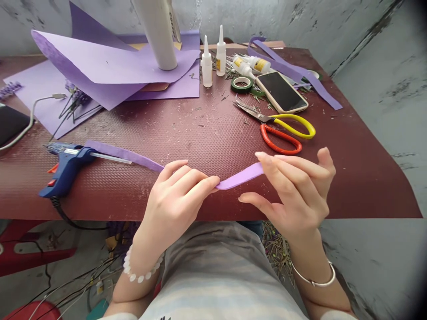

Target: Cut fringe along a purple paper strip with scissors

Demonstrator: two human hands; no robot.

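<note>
A long, narrow purple strip of paper or foam stretches across the front of the table. My left hand pinches it between thumb and fingers, and its far part trails left behind that hand toward the glue gun. At the strip's right end is my right hand, with thumb spread away and fingers stretched out; the end passes behind the index finger. Just beyond the right hand lie scissors with one yellow and one red handle. A blue glue gun with a clear glue stick rests at the left.
Large purple sheets lie at the back left under a white cylinder. Glue bottles, green tape, a phone and more purple strips sit at the back right. A cable crosses the left side.
</note>
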